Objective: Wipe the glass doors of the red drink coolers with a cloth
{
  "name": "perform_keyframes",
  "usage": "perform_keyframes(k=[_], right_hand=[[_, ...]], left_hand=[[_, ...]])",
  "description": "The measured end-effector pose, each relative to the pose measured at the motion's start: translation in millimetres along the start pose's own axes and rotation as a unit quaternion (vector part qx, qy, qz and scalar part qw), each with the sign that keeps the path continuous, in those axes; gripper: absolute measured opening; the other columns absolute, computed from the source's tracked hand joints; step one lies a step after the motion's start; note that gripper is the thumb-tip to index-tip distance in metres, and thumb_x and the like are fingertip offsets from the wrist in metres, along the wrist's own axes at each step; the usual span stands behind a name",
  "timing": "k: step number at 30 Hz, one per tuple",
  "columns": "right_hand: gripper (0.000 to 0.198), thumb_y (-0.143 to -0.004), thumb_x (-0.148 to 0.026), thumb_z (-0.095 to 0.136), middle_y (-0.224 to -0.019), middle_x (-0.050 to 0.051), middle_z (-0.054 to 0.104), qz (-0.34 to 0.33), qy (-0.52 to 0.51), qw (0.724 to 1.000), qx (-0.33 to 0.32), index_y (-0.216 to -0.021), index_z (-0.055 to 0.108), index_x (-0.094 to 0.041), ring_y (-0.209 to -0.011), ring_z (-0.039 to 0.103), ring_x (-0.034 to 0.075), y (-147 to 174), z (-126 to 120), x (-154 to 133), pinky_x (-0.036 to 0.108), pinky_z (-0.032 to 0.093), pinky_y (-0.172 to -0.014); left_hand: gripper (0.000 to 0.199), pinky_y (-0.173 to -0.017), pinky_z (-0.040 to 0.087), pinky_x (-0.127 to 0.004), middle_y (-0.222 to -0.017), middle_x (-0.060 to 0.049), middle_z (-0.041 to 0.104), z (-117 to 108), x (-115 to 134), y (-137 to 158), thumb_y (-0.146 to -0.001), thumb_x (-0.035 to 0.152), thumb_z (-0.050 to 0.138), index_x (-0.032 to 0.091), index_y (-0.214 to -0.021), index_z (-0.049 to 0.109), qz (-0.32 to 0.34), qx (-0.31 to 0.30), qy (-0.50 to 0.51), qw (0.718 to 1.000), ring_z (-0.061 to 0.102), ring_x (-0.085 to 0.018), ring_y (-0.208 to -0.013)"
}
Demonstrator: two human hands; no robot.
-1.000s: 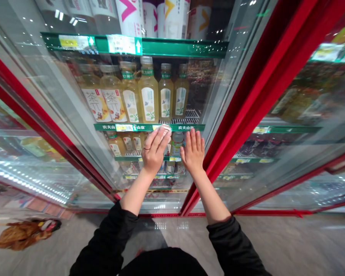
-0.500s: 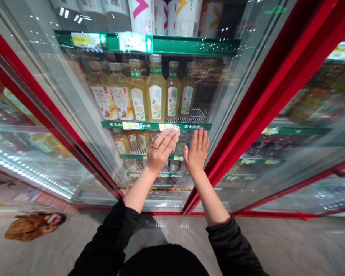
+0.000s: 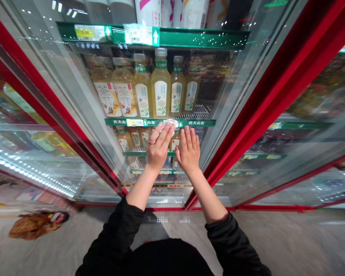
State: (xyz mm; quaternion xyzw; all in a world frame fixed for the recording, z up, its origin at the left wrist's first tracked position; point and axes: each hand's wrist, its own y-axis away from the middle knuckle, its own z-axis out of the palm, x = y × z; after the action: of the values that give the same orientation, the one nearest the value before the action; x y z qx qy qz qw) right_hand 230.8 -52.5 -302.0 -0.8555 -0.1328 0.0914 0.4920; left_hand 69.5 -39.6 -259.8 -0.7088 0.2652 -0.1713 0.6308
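My left hand (image 3: 157, 147), with a ring on one finger, presses a crumpled white tissue (image 3: 169, 123) to the glass door (image 3: 218, 82) of a drinks fridge. The tissue shows at the fingertips and is partly hidden under them. Just to the right, my right hand (image 3: 189, 150) lies on or close to the same glass, fingers stretched out, holding nothing. Behind the glass, above both hands, bottles of yellow tea (image 3: 161, 88) stand in a row on a shelf with a green price strip (image 3: 197, 123). Smaller bottles (image 3: 125, 141) sit on the shelf below, partly covered by my hands.
Red door frames (image 3: 264, 88) rise at the right and left (image 3: 56, 111) of this pane. More shelves show through neighbouring doors. White bottles (image 3: 194, 15) stand on the top shelf. A brown bag-like item (image 3: 34, 225) lies at lower left, near the grey tiled floor (image 3: 290, 241).
My right hand has moved left, closer to my left hand. The left hand still presses the tissue and has barely shifted. The view has moved slightly.
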Motion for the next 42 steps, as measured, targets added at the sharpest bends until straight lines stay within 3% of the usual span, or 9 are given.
perform_keyframes(k=[3,7,12,19,26,30,34,38,42], right_hand=[[0.073,-0.111,-0.031,0.04,-0.181,0.009,0.042,-0.006,0.0,1.0,0.008,-0.18,0.019,-0.024,-0.172,0.032,0.024,-1,0,-4,0.05,0.034,-0.139],[0.078,-0.111,-0.029,0.04,-0.182,0.01,0.04,-0.007,-0.011,1.0,0.024,-0.181,0.005,-0.024,-0.172,0.031,0.024,-1,-1,-8,0.051,0.036,-0.138],[0.081,-0.111,-0.026,0.038,-0.183,0.011,0.038,-0.011,-0.007,0.998,0.054,-0.18,-0.003,-0.024,-0.173,0.027,0.023,-7,-1,-19,0.05,0.038,-0.137],[0.083,-0.11,-0.025,0.039,-0.187,0.011,0.028,0.015,-0.026,0.999,0.026,-0.179,-0.007,-0.026,-0.173,0.028,0.028,-8,2,-19,0.057,0.035,-0.138],[0.088,-0.108,-0.024,0.043,-0.189,0.012,0.02,0.033,-0.043,0.998,0.036,-0.179,-0.009,-0.024,-0.174,0.025,0.032,-10,7,-31,0.061,0.033,-0.138],[0.088,-0.107,-0.021,0.042,-0.189,0.009,0.018,0.015,-0.042,0.998,0.047,-0.18,-0.006,-0.025,-0.175,0.022,0.03,-11,8,-38,0.059,0.034,-0.139],[0.088,-0.105,-0.021,0.044,-0.189,0.006,0.019,-0.014,-0.057,0.997,0.055,-0.18,-0.002,-0.025,-0.175,0.02,0.027,-9,8,-43,0.054,0.034,-0.139],[0.089,-0.105,-0.02,0.044,-0.188,0.006,0.022,-0.01,-0.068,0.997,0.041,-0.18,-0.004,-0.027,-0.174,0.024,0.028,-11,11,-56,0.055,0.034,-0.139],[0.087,-0.106,-0.019,0.043,-0.188,0.004,0.023,-0.025,-0.085,0.995,0.056,-0.18,-0.001,-0.026,-0.175,0.02,0.024,-17,14,-76,0.052,0.035,-0.14]], left_hand=[[0.073,-0.136,0.043,-0.033,-0.15,-0.002,0.075,-12,-14,11,-0.109,0.008,0.06,0.029,-0.174,0.036,0.084,-0.063,-0.002,0.994,0.063,-0.017,-0.15],[0.068,-0.135,0.045,-0.033,-0.145,-0.001,0.078,-32,-44,13,-0.11,0.008,0.059,0.029,-0.172,0.041,0.1,-0.038,-0.046,0.993,0.064,-0.018,-0.149],[0.067,-0.135,0.048,-0.041,-0.16,-0.005,0.066,-14,-22,-8,-0.113,0.007,0.048,0.027,-0.175,0.034,-0.014,0.006,-0.028,1.0,0.049,-0.02,-0.162],[0.07,-0.139,0.036,-0.031,-0.151,-0.001,0.074,-26,-33,0,-0.11,0.007,0.058,0.027,-0.174,0.038,0.109,-0.075,-0.041,0.99,0.06,-0.016,-0.153],[0.074,-0.142,0.035,-0.045,-0.173,-0.001,0.052,-33,-42,-11,-0.111,0.0,0.038,0.032,-0.177,0.028,-0.055,0.004,-0.014,0.998,0.029,-0.019,-0.171],[0.069,-0.144,0.023,-0.037,-0.167,-0.002,0.058,-33,-37,3,-0.112,0.002,0.04,0.025,-0.176,0.029,0.046,-0.077,-0.068,0.994,0.033,-0.016,-0.168],[0.071,-0.143,0.018,-0.028,-0.158,-0.002,0.066,-61,-69,26,-0.11,0.002,0.05,0.022,-0.175,0.032,0.111,-0.109,-0.092,0.984,0.028,-0.013,-0.168],[0.075,-0.142,0.028,-0.034,-0.164,-0.002,0.061,-72,-88,20,-0.108,-0.004,0.044,0.027,-0.175,0.031,0.039,-0.06,-0.098,0.993,0.027,-0.015,-0.169],[0.076,-0.143,0.029,-0.042,-0.173,-0.003,0.047,-54,-68,7,-0.108,-0.002,0.039,0.026,-0.177,0.024,-0.017,-0.042,-0.087,0.995,0.022,-0.019,-0.17]])
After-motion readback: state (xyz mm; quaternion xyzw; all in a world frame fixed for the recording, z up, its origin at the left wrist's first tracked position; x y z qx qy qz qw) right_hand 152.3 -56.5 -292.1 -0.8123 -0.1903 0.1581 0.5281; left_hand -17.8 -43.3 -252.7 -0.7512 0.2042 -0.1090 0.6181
